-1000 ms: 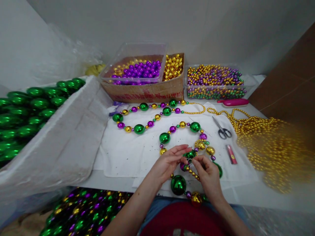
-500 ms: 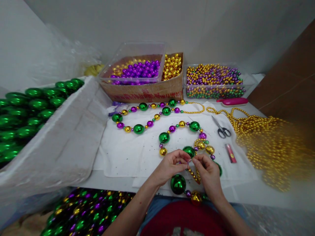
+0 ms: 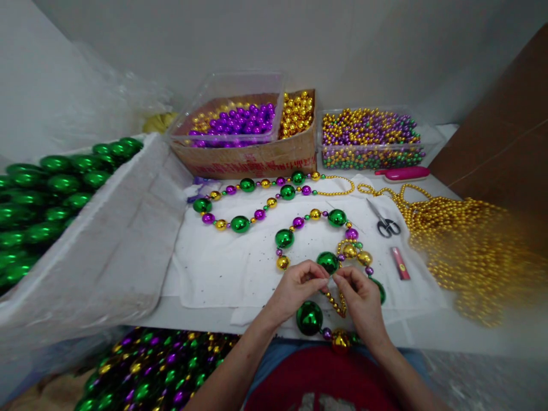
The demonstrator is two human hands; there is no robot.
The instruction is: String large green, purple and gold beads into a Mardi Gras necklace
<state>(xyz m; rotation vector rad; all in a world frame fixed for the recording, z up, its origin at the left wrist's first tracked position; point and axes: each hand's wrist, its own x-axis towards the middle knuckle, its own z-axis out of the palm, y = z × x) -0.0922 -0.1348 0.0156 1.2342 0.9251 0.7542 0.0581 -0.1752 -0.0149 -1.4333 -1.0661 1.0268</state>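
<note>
My left hand [image 3: 295, 290] and my right hand [image 3: 363, 298] are both pinched, fingertips almost touching, on the thin string of a bead necklace [image 3: 309, 318]. The string is mostly hidden by the fingers. Large green, gold and purple beads of this necklace curve across the white cloth [image 3: 240, 274] and along the table's front edge. A strand of small gold beads [image 3: 341, 308] hangs in a loop between my hands. Just beyond the fingertips lies a big green bead [image 3: 327, 262]. Another bead necklace [image 3: 240, 224] lies stretched out farther back.
Scissors [image 3: 388, 227] and a red lighter [image 3: 401, 264] lie right of my hands, near heaped gold bead strands [image 3: 466, 245]. Behind stand a cardboard box [image 3: 248, 160], a clear bin [image 3: 372, 149] of small beads and a pink-handled tool [image 3: 406, 174]. A white foam box [image 3: 124, 228] holds green beads.
My fingertips have drawn slightly closer together, and the pale bit of string between them shows less. The view has shifted a little; the other things lie as before.
</note>
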